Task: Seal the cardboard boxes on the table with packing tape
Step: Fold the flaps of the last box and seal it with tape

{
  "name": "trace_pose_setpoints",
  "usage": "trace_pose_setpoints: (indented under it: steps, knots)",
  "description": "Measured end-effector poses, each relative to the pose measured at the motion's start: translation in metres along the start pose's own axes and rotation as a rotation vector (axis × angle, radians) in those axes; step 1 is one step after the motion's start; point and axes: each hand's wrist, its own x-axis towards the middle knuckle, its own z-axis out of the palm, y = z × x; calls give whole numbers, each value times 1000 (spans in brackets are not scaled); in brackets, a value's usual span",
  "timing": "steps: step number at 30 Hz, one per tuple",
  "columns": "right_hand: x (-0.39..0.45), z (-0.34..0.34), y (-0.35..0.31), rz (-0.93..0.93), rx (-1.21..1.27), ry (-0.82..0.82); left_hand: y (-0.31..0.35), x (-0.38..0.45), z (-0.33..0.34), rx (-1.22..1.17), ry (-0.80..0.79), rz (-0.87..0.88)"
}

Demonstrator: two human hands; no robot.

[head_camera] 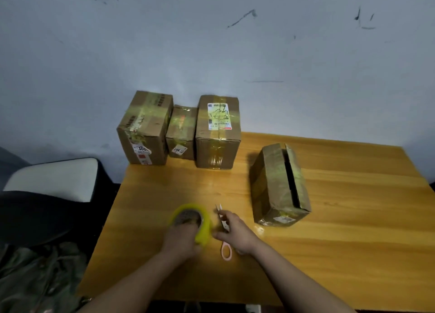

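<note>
While the left hand (181, 238) grips the roll of packing tape (191, 222) from its near side, fingers curled round the yellow rim, the right hand (235, 232) rests over the pink-handled scissors (224, 239) just right of that grip. Fingers look loosely curled on the blades; whether they actually pinch them I cannot tell through the blur.

Target, by judgement: the unsealed box (280, 185), lying ahead and to the right of both hands, well apart from the roll, its top seam gaping dark along the length. Three taped boxes (217, 133) stand in a row far ahead of the grip, against the wall (211, 41), apparently done.

Step in hand: getting tape and cutter ready. Notes for doing it well:
- find the free end of the tape first, before moving to the box;
- press the flaps shut so the gap closes, then lay the strip centred along the seam;
- run it over both ends and down the sides;
- keep scissors within reach on the table (353, 253), blades closed.
</note>
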Motion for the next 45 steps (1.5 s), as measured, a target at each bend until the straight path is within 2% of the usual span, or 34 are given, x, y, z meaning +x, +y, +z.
trace_pose_setpoints:
  steps: [2,4,7,10,17,20,23,26,28,31,33,36,38,45]
  knots:
    - [-7,-9,-3,-36,101,63,-9,2,-12,-328,2,-11]
    - [-14,-19,-11,-88,192,122,-14,0,-22,-627,-32,68]
    - [-22,-39,-24,-176,330,149,-3,-11,-34,-878,-40,183]
    - [-31,-57,-30,-266,270,235,14,-15,-38,-1078,-5,196]
    - [-56,-85,-24,-429,19,624,58,-11,-66,-1096,96,230]
    - [-57,-99,-20,-408,94,707,76,-12,-77,-1008,123,280]
    - [-59,-123,-16,-296,314,587,89,-12,-85,-916,119,308]
    - [-60,-142,-10,-247,332,479,101,-14,-92,-929,71,310]
    - [-59,-142,-5,-234,277,518,108,-14,-95,-974,63,306]
    - [-58,-131,-2,-243,136,682,121,-13,-99,-1048,121,266]
    - [-61,-127,-4,-255,130,764,126,-11,-99,-1066,168,230]
    - [-68,-130,-6,-247,216,786,128,-9,-98,-1075,199,198]
    - [-68,-132,-3,-262,191,787,127,-9,-97,-1075,211,188]
    - [-58,-157,-4,-223,276,509,126,-6,-92,-982,233,177]
